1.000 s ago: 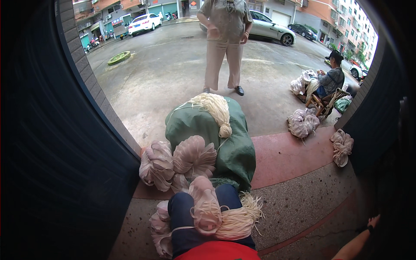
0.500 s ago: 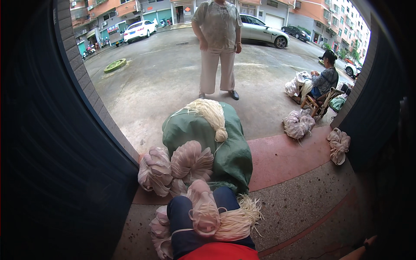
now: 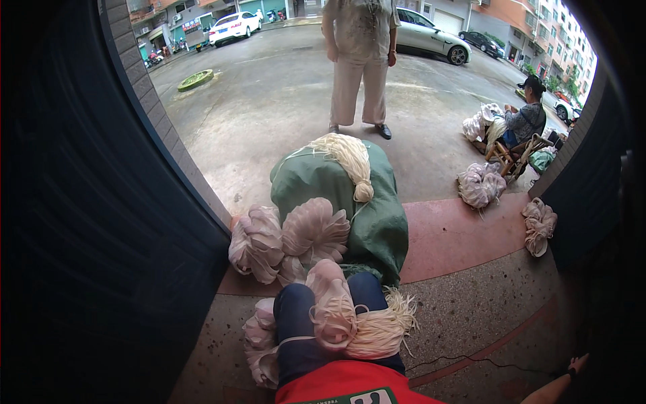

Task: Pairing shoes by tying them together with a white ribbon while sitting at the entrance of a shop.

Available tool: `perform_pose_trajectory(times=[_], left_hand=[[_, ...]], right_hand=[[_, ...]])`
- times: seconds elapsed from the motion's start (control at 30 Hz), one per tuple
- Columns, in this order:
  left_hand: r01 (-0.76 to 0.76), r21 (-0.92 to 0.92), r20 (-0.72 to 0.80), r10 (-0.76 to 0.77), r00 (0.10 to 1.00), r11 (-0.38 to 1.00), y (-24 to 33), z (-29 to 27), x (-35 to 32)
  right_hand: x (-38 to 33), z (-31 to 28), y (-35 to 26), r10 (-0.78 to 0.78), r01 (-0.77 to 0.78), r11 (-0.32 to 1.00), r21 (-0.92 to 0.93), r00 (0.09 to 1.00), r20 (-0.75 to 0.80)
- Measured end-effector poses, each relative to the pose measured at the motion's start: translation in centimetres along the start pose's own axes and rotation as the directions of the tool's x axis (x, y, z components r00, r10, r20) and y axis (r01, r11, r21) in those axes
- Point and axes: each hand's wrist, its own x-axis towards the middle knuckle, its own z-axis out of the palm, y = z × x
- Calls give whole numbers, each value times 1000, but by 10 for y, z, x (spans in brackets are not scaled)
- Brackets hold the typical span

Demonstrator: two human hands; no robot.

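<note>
A pale pink, elongated bundle of soft cloth with thin loops [image 3: 334,316] rests on the person's lap, between knees in navy-blue trousers [image 3: 294,313]. Its long axis runs nearly 12 to 6, leaning slightly toward 11 and 5; the rounded end points away from the person, the looped end toward the red shirt [image 3: 343,378]. With neither hand on it, it could slip down if the knees parted. Its loops might also tangle with the loose cream hank of thin strips [image 3: 378,333] just beside it at 3 o'clock, whose frayed ends could catch. Farther out, at 12, stands a bulging green fabric sack [image 3: 323,178]. The right hand [image 3: 579,363] reaches out toward 4 o'clock, near a thin black cable [image 3: 498,364]; whether it grips anything cannot be told. The left hand is out of view.
</note>
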Motion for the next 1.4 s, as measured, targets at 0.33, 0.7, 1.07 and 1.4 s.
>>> perform_pose_trajectory(times=[0.33,0.7,1.07,1.4], left_hand=[[-6,167,143,-18,990,986,-90,40,-35],[-293,270,352,190,917,917,-104,279,-64],[-62,391,166,-5,986,918,-277,314,-25],[-73,-572,-165,-28,986,817,-35,112,47]], right_hand=[[-219,210,174,144,318,865,-389,584,799],[-796,124,161,-42,121,895,429,-936,351],[-801,133,148,93,201,836,511,-969,228],[-933,79,98,-240,-109,734,670,-965,105]])
